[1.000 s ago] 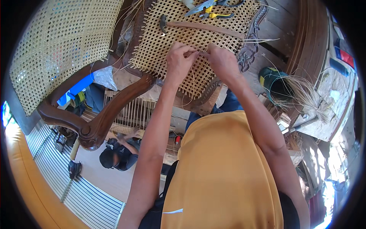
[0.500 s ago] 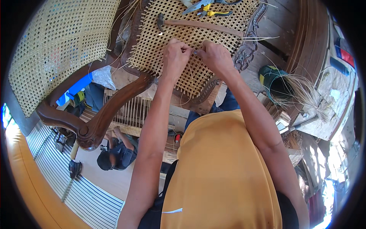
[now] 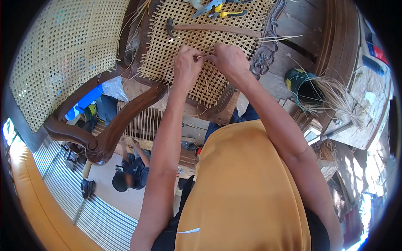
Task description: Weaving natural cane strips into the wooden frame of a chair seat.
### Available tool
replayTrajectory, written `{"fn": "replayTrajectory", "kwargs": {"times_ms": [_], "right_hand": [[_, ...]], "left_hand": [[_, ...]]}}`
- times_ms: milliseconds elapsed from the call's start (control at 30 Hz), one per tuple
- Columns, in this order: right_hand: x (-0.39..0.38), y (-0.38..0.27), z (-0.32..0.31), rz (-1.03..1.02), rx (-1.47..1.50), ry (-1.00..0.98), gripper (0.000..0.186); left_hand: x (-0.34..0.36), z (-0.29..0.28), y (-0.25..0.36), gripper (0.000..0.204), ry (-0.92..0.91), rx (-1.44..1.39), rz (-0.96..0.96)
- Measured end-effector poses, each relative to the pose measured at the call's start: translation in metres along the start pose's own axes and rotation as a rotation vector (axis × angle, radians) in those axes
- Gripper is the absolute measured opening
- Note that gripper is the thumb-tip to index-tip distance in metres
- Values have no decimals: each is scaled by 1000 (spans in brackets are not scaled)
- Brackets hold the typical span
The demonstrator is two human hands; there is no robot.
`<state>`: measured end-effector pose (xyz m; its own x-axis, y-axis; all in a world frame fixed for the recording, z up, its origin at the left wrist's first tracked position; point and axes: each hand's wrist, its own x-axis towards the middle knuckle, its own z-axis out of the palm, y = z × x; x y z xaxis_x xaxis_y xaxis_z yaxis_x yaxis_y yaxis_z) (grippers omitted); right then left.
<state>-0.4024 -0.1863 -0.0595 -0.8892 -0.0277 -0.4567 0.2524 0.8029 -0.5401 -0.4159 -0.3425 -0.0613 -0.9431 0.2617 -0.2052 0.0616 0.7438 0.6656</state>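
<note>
Over a woven cane seat panel [image 3: 214,85] in a carved dark wood frame [image 3: 261,60], my left hand [image 3: 186,62] and my right hand [image 3: 230,58] work close together. Fingers of both hands are closed in a pinch. A thin cane strand [image 3: 202,56] seems to run between the fingertips, which partly hide it. Just beyond my hands, a hammer [image 3: 217,28] lies across the cane, its head to the left. Farther off on the panel rest pliers with yellow-and-black handles [image 3: 228,14] and a grey-bladed cutting tool [image 3: 204,9].
A dark green can [image 3: 299,83] with loose cane strands [image 3: 343,98] spilling out stands at the right. Another cane panel [image 3: 71,54] and a curved wooden chair arm [image 3: 130,113] are at the left. Lower left, a person [image 3: 132,173] sits by a strung frame [image 3: 144,123].
My hands have shifted slightly left, still pinched close together over the panel. The seat, hammer and pliers also sit a little farther left in view. The seated person has moved slightly.
</note>
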Motion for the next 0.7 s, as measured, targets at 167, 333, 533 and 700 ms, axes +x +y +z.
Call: {"fn": "replayTrajectory", "kwargs": {"times_ms": [167,333,533,700], "right_hand": [[-7,22,-40,-30,-115,35,36],[-18,37,-39,-14,-109,99,30],[-18,18,3,-95,-138,94,21],[-14,1,-7,-154,-153,105,10]], "left_hand": [[-10,20,0,30,198,319,124],[0,16,21,17,47,39,262],[2,5,10,7,65,-137,-72],[11,-8,4,7,24,-54,-81]]}}
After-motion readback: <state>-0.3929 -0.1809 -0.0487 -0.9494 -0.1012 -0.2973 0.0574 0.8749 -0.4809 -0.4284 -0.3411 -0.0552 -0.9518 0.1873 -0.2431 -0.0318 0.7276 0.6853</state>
